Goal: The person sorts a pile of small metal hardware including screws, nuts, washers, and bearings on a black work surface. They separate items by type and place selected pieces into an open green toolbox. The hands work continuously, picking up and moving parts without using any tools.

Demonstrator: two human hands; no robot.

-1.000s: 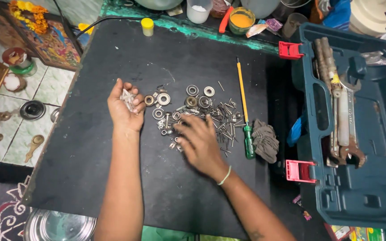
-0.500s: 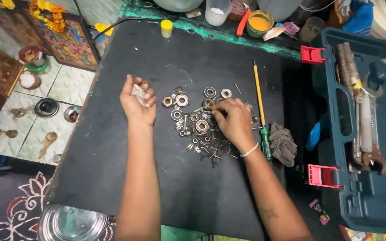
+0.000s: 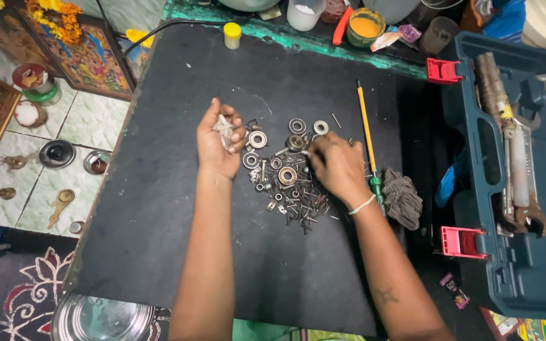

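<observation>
Shifted since a second ago: right hand point(image 3: 338, 167) now up over the bearings point(image 3: 284, 165), fingertips pinched, contents hidden. Left hand point(image 3: 220, 140) just left of heap, cupped around small screws point(image 3: 225, 128).

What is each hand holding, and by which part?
The left hand cups small metal parts loose in its palm. The right hand reaches into the pile of bearings and screws; whether its fingertips pinch anything cannot be told.
</observation>
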